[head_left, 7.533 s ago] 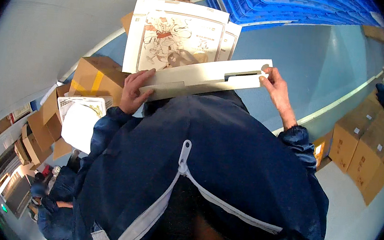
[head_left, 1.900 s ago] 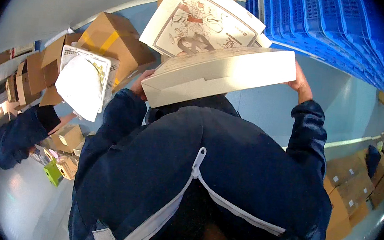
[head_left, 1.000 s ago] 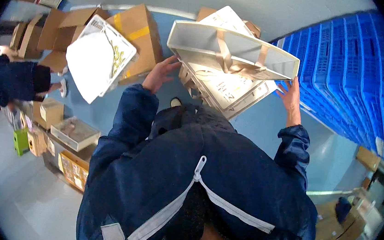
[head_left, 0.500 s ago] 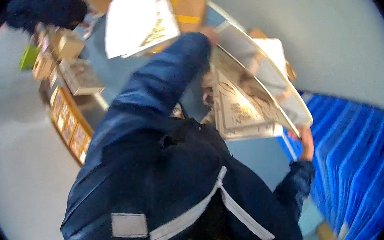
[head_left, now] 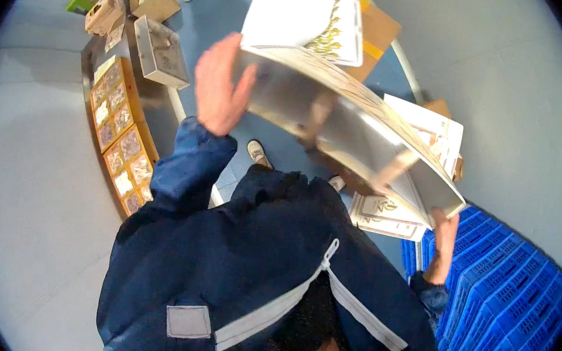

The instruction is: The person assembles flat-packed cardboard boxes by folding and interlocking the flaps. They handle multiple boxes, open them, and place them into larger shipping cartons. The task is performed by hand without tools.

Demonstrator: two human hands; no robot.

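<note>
A long, pale open carton [head_left: 370,93] with a shiny grey inside is held slantwise in front of me. Two blurred brownish bands cross its inner face. My left hand [head_left: 222,88] grips its left end, the thumb apart from the fingers and lying by the inner side. At the lower right corner my right hand [head_left: 444,242] is closed on the carton's edge; some of its fingers are hidden. Below that end, a printed white-and-brown box panel [head_left: 388,220] shows; whether it is joined to the carton I cannot tell.
Stacked blue plastic crates [head_left: 507,285] stand at the right. White printed packaging [head_left: 290,14] and a brown carton [head_left: 379,33] lie at the back. On the left, a metal table [head_left: 164,124] bears an orange-edged compartment tray [head_left: 123,130] and a pale box [head_left: 161,52]. People stand at the far left.
My left hand and the carton's left end have come left and nearer, and the shiny inside has turned more toward me. My right hand stays at the right corner. The view has shifted.
</note>
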